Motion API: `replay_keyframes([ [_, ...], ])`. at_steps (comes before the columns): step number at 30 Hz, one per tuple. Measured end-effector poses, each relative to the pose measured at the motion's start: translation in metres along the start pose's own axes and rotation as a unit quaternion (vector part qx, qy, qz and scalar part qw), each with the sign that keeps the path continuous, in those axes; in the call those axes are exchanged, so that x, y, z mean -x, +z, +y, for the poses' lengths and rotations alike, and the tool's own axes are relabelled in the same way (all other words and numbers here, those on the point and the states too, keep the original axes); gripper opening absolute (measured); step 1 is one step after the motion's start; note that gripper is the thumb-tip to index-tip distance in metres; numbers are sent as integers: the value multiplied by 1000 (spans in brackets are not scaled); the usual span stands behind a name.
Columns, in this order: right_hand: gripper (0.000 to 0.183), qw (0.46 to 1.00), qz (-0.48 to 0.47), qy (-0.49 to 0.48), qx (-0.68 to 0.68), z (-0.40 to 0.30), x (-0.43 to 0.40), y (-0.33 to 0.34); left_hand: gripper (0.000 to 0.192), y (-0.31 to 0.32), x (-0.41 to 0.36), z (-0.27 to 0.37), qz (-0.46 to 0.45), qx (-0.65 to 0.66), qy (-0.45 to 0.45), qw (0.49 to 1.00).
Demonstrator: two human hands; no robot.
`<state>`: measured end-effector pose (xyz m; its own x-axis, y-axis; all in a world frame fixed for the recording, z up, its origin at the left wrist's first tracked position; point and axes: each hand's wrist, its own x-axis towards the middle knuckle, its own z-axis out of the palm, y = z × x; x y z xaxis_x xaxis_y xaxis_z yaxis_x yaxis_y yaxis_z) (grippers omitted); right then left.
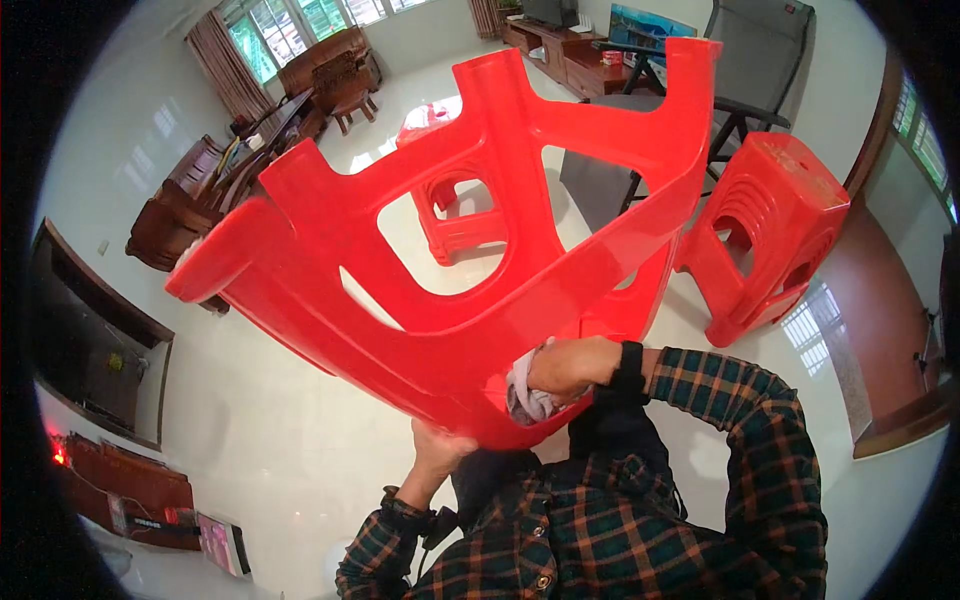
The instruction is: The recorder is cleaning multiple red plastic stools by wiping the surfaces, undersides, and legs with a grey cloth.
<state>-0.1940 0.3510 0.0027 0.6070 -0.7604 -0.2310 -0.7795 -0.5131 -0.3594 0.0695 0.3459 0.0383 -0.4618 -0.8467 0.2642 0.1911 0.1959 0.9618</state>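
Observation:
A red plastic stool [525, 292] is held up in front of my body, tipped so that its legs point away and its inner side shows. My left hand [441, 448] grips its near lower edge, with the fingers hidden behind the plastic. Inside the stool, my right hand [574, 367] holds a crumpled light cloth [525, 394] against the red surface. Most of the right fingers are hidden by the cloth and the hand itself.
Two more red stools stand on the glossy tiled floor [247, 420]: one at right [772, 232], another behind the held stool [465, 217]. A grey folding chair [757, 60] is at back right. Wooden furniture [176, 217] lines the left wall; a TV cabinet [555, 56] stands at the back.

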Motion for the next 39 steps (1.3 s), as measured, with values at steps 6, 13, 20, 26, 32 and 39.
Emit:
replay_keyframes([
  [6,14,982,12,88,168,-7,28,-28,66,-2,4,7,-10,-89,-32,995],
  [13,17,951,13,219,216,23,31,-56,65,10,-16,11,-18,-14,-37,999],
  [20,43,964,176,200,-5,-35,96,-127,81,29,-47,11,104,83,84,988],
  [26,49,768,545,221,-255,-43,185,-63,70,25,-69,11,88,132,76,984],
  [32,45,621,657,254,-343,-27,234,5,74,36,-74,21,116,121,63,984],
  [39,40,725,571,323,-209,-42,215,-13,71,46,-72,24,129,211,-32,969],
])
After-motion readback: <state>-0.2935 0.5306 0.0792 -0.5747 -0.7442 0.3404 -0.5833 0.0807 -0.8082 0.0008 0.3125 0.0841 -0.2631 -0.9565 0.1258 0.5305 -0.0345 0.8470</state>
